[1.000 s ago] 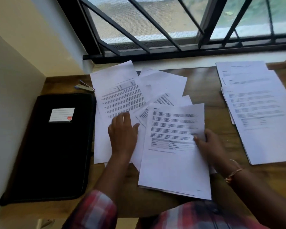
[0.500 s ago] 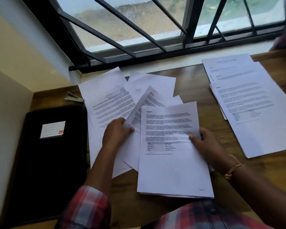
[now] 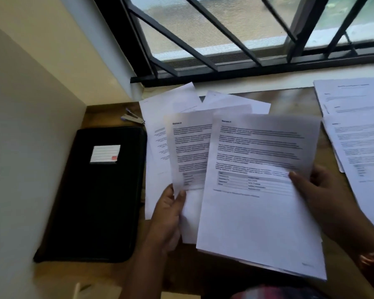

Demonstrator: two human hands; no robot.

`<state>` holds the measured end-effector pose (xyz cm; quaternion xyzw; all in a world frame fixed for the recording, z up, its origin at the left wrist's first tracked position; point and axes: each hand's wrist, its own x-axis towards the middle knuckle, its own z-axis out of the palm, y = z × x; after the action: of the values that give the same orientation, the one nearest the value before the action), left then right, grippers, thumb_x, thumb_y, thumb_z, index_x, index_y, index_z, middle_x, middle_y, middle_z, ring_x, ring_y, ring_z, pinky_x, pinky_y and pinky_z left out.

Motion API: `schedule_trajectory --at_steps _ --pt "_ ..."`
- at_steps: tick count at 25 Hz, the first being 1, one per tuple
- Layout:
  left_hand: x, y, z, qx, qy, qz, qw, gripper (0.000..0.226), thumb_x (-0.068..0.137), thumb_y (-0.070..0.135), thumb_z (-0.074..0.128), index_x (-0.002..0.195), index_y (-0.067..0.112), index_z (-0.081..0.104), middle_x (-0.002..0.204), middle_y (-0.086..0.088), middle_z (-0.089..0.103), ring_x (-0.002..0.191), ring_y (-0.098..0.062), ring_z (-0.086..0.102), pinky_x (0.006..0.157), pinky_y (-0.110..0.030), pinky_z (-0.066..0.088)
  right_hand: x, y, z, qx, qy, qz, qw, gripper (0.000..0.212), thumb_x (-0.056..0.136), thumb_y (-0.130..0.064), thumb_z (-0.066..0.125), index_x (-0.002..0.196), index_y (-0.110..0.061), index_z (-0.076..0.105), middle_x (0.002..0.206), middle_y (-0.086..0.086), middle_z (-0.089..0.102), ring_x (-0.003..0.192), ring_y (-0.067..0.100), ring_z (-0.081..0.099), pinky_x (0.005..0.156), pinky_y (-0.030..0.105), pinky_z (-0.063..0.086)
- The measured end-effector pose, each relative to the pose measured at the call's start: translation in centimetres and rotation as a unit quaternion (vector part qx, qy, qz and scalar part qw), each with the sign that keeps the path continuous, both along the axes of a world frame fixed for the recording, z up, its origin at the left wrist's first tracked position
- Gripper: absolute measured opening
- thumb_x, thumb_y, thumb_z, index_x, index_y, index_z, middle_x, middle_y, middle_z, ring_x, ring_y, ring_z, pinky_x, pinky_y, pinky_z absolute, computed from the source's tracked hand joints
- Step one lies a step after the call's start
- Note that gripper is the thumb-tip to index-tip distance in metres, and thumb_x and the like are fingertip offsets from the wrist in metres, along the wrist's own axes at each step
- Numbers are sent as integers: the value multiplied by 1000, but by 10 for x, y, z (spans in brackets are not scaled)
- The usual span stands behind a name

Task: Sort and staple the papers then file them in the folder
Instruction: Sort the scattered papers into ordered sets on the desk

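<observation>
1. Centre frame, the left hand (image 3: 168, 214) pinches one white printed sheet (image 3: 190, 152) by its lower edge. The right hand (image 3: 320, 190) grips a thin stack of white printed pages (image 3: 257, 212), thumb on top.
2. The black fabric folder (image 3: 99, 201) lies closed at lower left, with the small metal stapler (image 3: 132, 118) just above it.
3. Risk: the loosely held pages may slide apart or get mis-sorted.

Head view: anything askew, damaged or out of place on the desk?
Nothing damaged. Loose sheets by the window lie fanned at mixed angles; the right pile is slightly offset. Left hand holds one page, right hand a page set. Folder shut.
</observation>
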<state>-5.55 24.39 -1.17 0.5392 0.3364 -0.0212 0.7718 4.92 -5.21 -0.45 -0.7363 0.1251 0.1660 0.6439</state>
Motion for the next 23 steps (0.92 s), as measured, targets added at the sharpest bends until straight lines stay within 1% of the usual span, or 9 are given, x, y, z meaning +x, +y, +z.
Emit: schedule_trajectory --at_steps 2,4,8,11,12,15,17,20,23 --pt "-5 -2 1 -20 6 9 1000 27 102 14 53 127 16 62 120 -5 74 109 -25 71 82 -31 59 0 3 9 5 -8 17 1000 23 100 -22 62 121 -19 69 109 3 78 95 27 75 83 45 57" --pt "-8 -2 -1 -35 14 13 999 28 102 16 53 128 16 62 122 -4 73 112 -26 70 86 -35 57 0 4 15 1 -15 23 1000 22 100 -20 61 121 -19 69 108 3 78 94 26 75 82 44 58" --pt "-9 -3 0 -56 15 23 998 29 102 14 53 130 15 60 125 -5 72 114 -26 69 91 -36 56 -1 7 23 -1 -22 14 1000 19 101 -19 61 118 -20 69 103 -1 78 90 23 76 72 37 62" --pt "-9 -3 0 -64 10 24 998 29 102 14 52 130 15 60 125 -6 72 115 -26 68 89 -34 57 -1 9 27 -17 -41 18 999 16 100 -20 62 114 -20 69 101 -5 78 87 20 76 71 37 57" --pt "-10 -3 1 -65 10 27 997 29 102 14 52 130 15 61 125 -5 72 115 -25 68 88 -34 58 -2 9 30 -16 -46 20 999 15 100 -20 62 113 -21 69 101 -6 78 86 19 76 70 35 57" --pt "-11 -4 1 -77 9 34 996 30 102 15 52 130 15 61 125 -5 72 115 -26 68 91 -37 57 -3 11 38 -13 -68 35 997 15 101 -18 60 112 -22 69 101 -10 77 83 11 75 58 20 57" --pt "-11 -3 2 -82 12 33 996 29 102 15 52 130 16 61 124 -5 72 114 -26 69 89 -38 57 -3 12 41 -11 -79 42 996 17 101 -19 59 116 -21 68 103 -10 77 84 9 75 60 15 56" --pt "-11 -3 4 -77 12 25 997 28 102 16 53 129 16 61 123 -5 73 110 -26 71 83 -36 59 -1 10 37 9 -83 45 995 22 100 -21 61 120 -17 69 108 -6 77 91 12 75 65 17 58" --pt "-14 -6 7 -73 2 10 997 30 99 18 55 129 17 61 123 -6 72 111 -28 70 85 -38 59 2 10 30 36 -60 49 996 24 100 -21 60 123 -21 68 114 -4 76 98 14 74 70 20 60"
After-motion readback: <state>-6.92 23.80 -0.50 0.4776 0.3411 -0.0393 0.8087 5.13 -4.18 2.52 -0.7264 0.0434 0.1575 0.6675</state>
